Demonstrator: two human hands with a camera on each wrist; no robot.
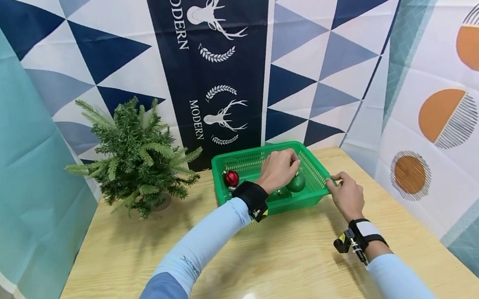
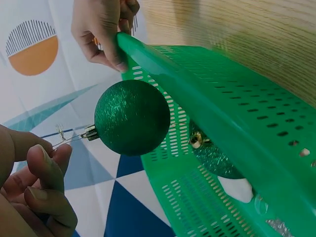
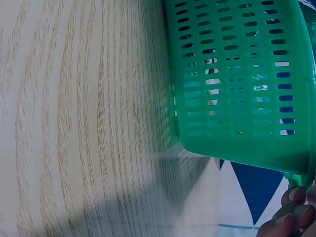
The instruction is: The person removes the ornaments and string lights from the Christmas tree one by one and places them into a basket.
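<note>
My left hand [image 1: 279, 168] is above the green plastic basket [image 1: 217, 183]. Its thumb and fingers pinch the wire hook of a glittery green Christmas ball [image 2: 132, 117], which hangs from them. At the basket's right front corner, my right hand [image 1: 347, 196] grips the rim between thumb and fingers; the right wrist view shows those fingertips [image 3: 296, 195] at the corner. Inside the basket lie a red Christmas ball [image 1: 231, 178] and, in the left wrist view, another green ball [image 2: 217, 160] beside a white piece [image 2: 236, 189]. My left arm hides part of the basket.
A small artificial Christmas tree [image 1: 137, 155] stands on the wooden table [image 1: 251, 265], left of the basket. Patterned cloth [image 1: 321, 53] hangs close behind the table and along both sides. Each wrist wears a strapped-on camera.
</note>
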